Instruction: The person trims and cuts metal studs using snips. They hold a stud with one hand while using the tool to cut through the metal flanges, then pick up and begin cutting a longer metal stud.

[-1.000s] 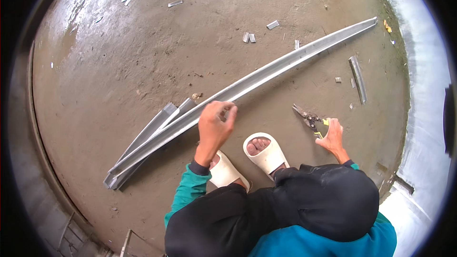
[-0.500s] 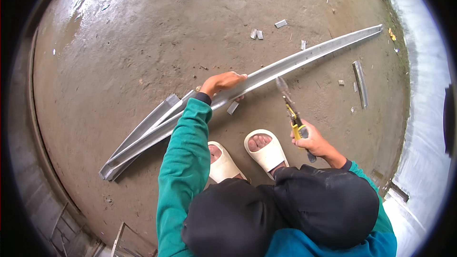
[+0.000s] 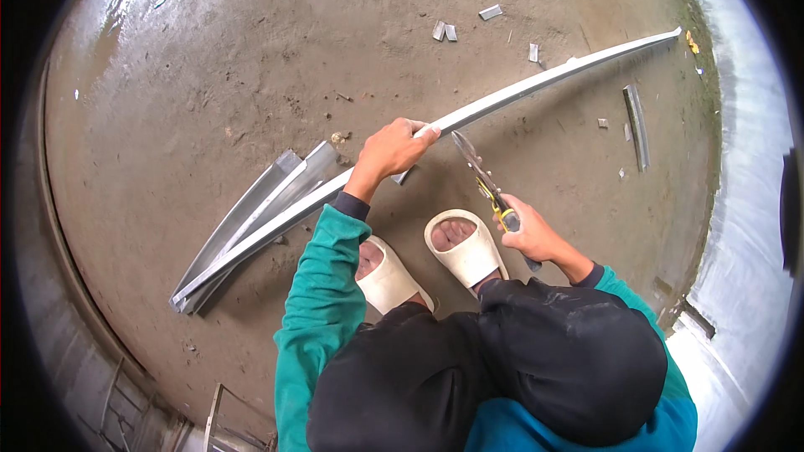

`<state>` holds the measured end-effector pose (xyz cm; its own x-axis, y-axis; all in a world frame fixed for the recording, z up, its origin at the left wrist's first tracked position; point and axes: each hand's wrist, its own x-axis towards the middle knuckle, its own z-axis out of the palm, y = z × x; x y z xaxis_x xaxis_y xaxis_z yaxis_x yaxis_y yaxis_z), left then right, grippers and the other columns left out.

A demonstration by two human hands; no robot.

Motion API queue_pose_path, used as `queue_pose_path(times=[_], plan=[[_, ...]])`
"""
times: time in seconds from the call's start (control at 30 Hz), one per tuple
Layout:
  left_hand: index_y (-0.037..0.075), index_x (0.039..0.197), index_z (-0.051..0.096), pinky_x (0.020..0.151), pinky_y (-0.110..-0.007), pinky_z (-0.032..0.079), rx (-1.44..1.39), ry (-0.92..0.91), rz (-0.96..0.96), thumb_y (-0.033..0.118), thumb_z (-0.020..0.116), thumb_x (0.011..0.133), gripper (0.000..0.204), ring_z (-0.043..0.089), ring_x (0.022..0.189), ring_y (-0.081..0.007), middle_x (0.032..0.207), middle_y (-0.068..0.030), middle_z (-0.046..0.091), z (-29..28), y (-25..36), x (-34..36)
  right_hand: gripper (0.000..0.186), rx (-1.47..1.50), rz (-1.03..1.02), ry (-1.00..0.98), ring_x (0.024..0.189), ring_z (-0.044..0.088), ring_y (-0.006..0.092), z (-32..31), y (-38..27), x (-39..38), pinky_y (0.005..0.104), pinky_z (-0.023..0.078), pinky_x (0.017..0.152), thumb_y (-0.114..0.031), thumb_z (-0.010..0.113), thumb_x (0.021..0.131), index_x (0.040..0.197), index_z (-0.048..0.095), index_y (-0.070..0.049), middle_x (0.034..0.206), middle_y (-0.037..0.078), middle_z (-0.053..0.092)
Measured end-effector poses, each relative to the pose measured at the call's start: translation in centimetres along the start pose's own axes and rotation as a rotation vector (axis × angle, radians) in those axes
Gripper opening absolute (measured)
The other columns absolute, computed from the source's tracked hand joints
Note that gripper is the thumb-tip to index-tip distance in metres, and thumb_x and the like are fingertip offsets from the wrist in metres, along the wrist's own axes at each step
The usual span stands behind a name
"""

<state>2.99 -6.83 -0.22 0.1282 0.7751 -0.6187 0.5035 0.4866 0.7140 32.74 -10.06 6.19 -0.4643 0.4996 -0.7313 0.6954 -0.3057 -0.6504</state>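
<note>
A long, silvery metal channel [image 3: 519, 92] slants across the floor from lower left to upper right. My left hand [image 3: 392, 156] is closed around it near its middle. In my right hand [image 3: 531, 233] is a pair of tin snips [image 3: 476, 163] with yellow and black handles. The tips of the snips point up and left, close to the channel's lower edge just right of my left hand. Whether the blades touch the metal I cannot tell. Shorter metal channels [image 3: 251, 209] lie at the left, under and beside the long one's near end.
Small cut metal pieces [image 3: 490, 12] are scattered over the brown floor [image 3: 234, 92]. A short channel offcut [image 3: 636, 127] lies at the right near the pale wall [image 3: 745, 159]. My feet in cream slides [image 3: 466, 253] are just below the channel. A metal frame [image 3: 213, 418] stands at the lower left.
The long channel has rolled so its bright flat side faces up. The snips have moved left and up, nearer to the channel and my left hand.
</note>
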Motion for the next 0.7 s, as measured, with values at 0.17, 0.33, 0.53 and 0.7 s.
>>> queue_pose_path(times=[0.17,0.33,0.53,0.7], plan=[[0.018,0.121,0.068,0.088,-0.040,0.049,0.076,0.048,-0.106,0.055,0.050,0.091,0.051,0.066,0.099,-0.0348,0.101,-0.0170,0.071,0.1,1.7,-1.0,0.073,-0.015,-0.011,0.041,0.090,0.059,0.0260,0.9,0.0,0.9,0.0357,0.047,0.083,-0.017,0.064,0.065,0.132,0.045,0.003,0.100,0.016,0.061],[0.021,0.119,0.069,0.088,-0.042,0.049,0.092,0.094,-0.138,0.056,0.051,0.089,0.050,0.066,0.100,-0.0351,0.100,-0.0154,0.071,0.5,1.6,-1.3,0.071,-0.053,0.053,0.047,0.102,0.061,0.0319,1.6,-0.5,1.2,0.0372,0.046,0.090,-0.017,0.063,0.066,0.131,0.046,0.004,0.107,0.022,0.062],[0.021,0.118,0.070,0.086,-0.042,0.050,0.080,0.102,-0.115,0.056,0.051,0.088,0.050,0.066,0.099,-0.0354,0.098,-0.0155,0.071,0.8,1.7,-1.1,0.071,-0.047,0.076,0.068,0.110,0.060,0.0360,2.4,-0.1,1.6,0.0390,0.045,0.095,-0.018,0.063,0.067,0.131,0.046,0.004,0.113,0.025,0.062],[0.023,0.117,0.071,0.081,-0.042,0.051,0.072,0.108,-0.112,0.054,0.051,0.089,0.047,0.068,0.086,-0.0332,0.082,-0.0141,0.070,0.5,1.7,-1.2,0.070,-0.066,0.027,0.129,0.100,0.061,0.0295,3.3,0.5,2.0,0.0366,0.047,0.090,-0.017,0.063,0.066,0.130,0.046,0.004,0.105,0.018,0.063]])
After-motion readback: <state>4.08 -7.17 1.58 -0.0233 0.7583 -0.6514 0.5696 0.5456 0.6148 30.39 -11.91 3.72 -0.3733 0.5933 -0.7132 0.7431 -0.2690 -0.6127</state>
